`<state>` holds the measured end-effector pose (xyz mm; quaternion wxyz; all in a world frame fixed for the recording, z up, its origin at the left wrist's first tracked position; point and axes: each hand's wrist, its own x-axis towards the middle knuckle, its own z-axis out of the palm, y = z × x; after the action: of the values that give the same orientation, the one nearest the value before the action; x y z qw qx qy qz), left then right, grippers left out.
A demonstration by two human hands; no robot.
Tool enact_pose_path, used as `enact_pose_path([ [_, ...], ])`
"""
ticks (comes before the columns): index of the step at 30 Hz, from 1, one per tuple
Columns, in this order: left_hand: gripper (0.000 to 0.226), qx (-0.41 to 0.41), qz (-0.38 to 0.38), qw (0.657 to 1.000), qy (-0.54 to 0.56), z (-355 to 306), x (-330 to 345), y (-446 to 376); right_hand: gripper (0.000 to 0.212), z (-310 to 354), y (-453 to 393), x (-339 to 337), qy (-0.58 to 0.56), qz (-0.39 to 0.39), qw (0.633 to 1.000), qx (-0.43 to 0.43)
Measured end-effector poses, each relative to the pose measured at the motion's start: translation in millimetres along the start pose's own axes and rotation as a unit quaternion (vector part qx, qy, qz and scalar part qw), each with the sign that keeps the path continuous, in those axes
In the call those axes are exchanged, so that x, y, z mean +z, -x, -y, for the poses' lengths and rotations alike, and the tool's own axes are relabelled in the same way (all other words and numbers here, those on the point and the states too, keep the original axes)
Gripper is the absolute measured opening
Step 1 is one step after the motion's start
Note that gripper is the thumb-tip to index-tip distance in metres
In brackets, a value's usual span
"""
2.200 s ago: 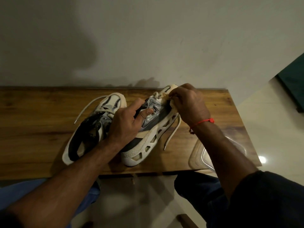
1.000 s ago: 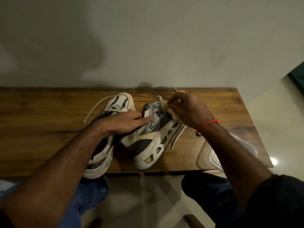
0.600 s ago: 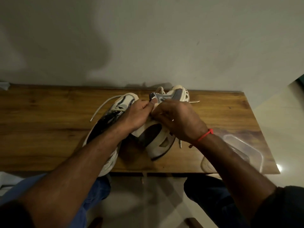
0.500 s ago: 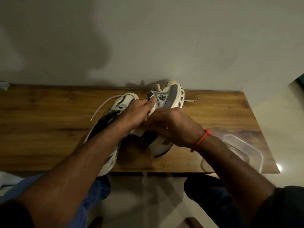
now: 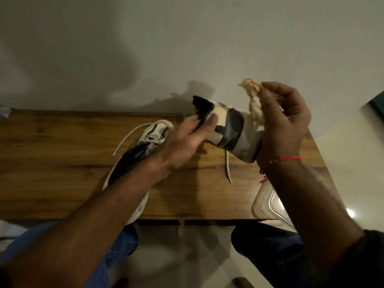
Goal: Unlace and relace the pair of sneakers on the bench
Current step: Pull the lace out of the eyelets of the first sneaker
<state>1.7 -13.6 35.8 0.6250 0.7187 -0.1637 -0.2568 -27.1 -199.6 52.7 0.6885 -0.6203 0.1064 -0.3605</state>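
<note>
Wooden bench (image 5: 62, 163) against pale wall (image 5: 124, 48), both hands' fingers (image 5: 209, 123) gripping lifted sneaker (image 5: 232, 129)

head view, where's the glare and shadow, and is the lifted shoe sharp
Head view: dim, warm light; the only glare is a small bright spot on the floor at lower right; soft shadows of the arms fall on the wall; the raised sneaker is slightly motion-blurred; the bench edges bow from wide-angle distortion.

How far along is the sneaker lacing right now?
Done: little that shows; the sneaker on the bench lies with one loose lace end trailing. In hand: left hand and right hand hold the lifted sneaker, its lace dangling. Left: relacing both.
</note>
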Motion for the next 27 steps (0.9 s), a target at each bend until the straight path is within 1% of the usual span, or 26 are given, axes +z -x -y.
enact_pose_path([
  [1,0.040,0.057,-0.007,0.995,-0.082,4.1,5.0,0.1,0.021,-1.2,-5.9,-4.9,-0.009,-0.020,1.000,0.005],
  [2,0.031,0.113,-0.028,0.980,-0.160,6.8,8.2,-0.4,0.023,-1.7,-10.5,-8.3,-0.017,-0.031,0.999,0.006],
  [3,0.025,0.154,-0.057,0.963,-0.213,8.8,10.0,-0.8,0.024,-0.2,-12.9,-9.5,-0.021,-0.037,0.999,0.000],
  [4,0.027,0.188,-0.085,0.954,-0.219,7.4,12.5,-0.4,0.025,3.2,-14.0,-9.1,-0.017,-0.044,0.999,-0.020],
  [6,0.041,0.221,-0.113,0.960,-0.129,0.1,17.5,1.7,0.023,17.6,-12.7,-5.1,0.029,-0.049,0.993,-0.101],
  [8,0.055,0.211,-0.128,0.966,-0.074,-10.0,22.5,3.0,0.016,34.9,-5.5,-0.5,0.114,-0.018,0.969,-0.219],
  [10,0.060,0.184,-0.138,0.972,-0.046,-17.5,25.3,4.2,0.014,45.9,7.7,4.8,0.209,0.041,0.919,-0.333],
  [11,0.063,0.165,-0.134,0.977,-0.016,-18.9,25.5,4.5,0.015,45.6,14.7,7.6,0.253,0.072,0.893,-0.366],
  [12,0.067,0.140,-0.125,0.982,0.017,-20.5,25.8,4.6,0.017,43.1,20.1,11.3,0.293,0.100,0.871,-0.382],
  [13,0.067,0.117,-0.113,0.985,0.055,-22.0,25.6,4.7,0.019,39.0,24.0,14.7,0.330,0.122,0.854,-0.384],
  [15,0.058,0.088,-0.098,0.982,0.137,-26.7,24.6,5.0,0.027,30.0,28.8,19.1,0.388,0.143,0.833,-0.367],
  [18,0.054,0.079,-0.130,0.969,0.196,-36.5,15.0,4.4,0.032,19.4,35.9,21.9,0.422,0.153,0.825,-0.343],
  [20,0.056,0.072,-0.153,0.957,0.234,-42.1,4.1,3.9,0.032,13.1,42.5,26.0,0.414,0.187,0.827,-0.333],
  [21,0.056,0.064,-0.167,0.955,0.235,-44.5,-1.2,3.4,0.030,10.3,43.9,27.5,0.407,0.203,0.827,-0.330],
  [22,0.054,0.062,-0.182,0.959,0.207,-46.3,-4.6,3.0,0.029,7.8,43.8,28.4,0.402,0.211,0.828,-0.330],
  [23,0.054,0.072,-0.203,0.967,0.134,-45.7,-5.6,2.9,0.028,5.7,42.1,27.8,0.398,0.213,0.830,-0.329],
  [24,0.057,0.097,-0.237,0.966,0.018,-42.1,-5.8,1.9,0.028,4.2,40.3,27.0,0.392,0.210,0.833,-0.329],
  [25,0.061,0.134,-0.275,0.945,-0.116,-36.9,-5.5,1.3,0.028,3.7,38.4,26.1,0.387,0.204,0.838,-0.327],
  [26,0.062,0.168,-0.315,0.905,-0.232,-31.2,-5.0,0.5,0.028,3.2,37.2,25.1,0.383,0.198,0.842,-0.325],
  [27,0.063,0.194,-0.353,0.864,-0.301,-27.2,-5.7,-0.6,0.027,3.4,36.4,24.5,0.378,0.192,0.846,-0.323],
])
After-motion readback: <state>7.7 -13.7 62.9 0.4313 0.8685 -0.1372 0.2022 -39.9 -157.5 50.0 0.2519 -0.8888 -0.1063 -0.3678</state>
